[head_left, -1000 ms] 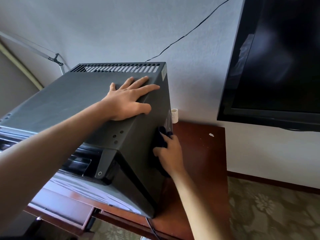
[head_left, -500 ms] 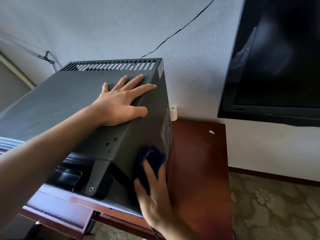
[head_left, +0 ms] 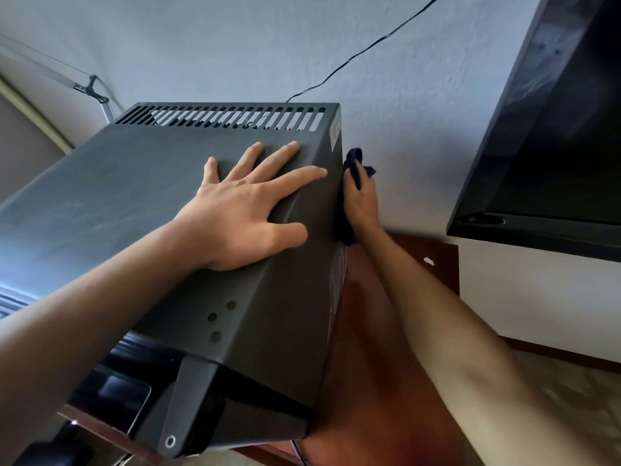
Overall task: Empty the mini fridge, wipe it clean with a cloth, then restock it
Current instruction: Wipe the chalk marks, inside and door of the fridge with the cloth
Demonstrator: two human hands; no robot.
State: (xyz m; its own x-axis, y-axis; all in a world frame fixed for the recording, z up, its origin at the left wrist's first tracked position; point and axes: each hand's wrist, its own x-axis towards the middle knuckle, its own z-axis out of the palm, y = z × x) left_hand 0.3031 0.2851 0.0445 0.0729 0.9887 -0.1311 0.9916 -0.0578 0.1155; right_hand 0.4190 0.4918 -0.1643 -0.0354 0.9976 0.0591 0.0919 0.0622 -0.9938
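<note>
A dark grey mini fridge (head_left: pixel 141 196) stands on a reddish-brown wooden table (head_left: pixel 376 381), its slotted vents along the back edge of the top. My left hand (head_left: pixel 248 210) lies flat on the fridge top near its right edge, fingers spread. My right hand (head_left: pixel 361 200) holds a dark blue cloth (head_left: pixel 356 164) against the upper back part of the fridge's right side wall, close to the wall. Part of the cloth is hidden under the hand.
A black television (head_left: pixel 551 129) hangs on the wall at the right. A black cable (head_left: pixel 369 48) runs up the wall from behind the fridge. A lamp arm (head_left: pixel 90 87) sits at the back left. Patterned carpet (head_left: pixel 571 398) lies at the lower right.
My right hand has moved with the cloth from the lower front of the fridge's right side up to its upper back corner. My left hand stays flat on top.
</note>
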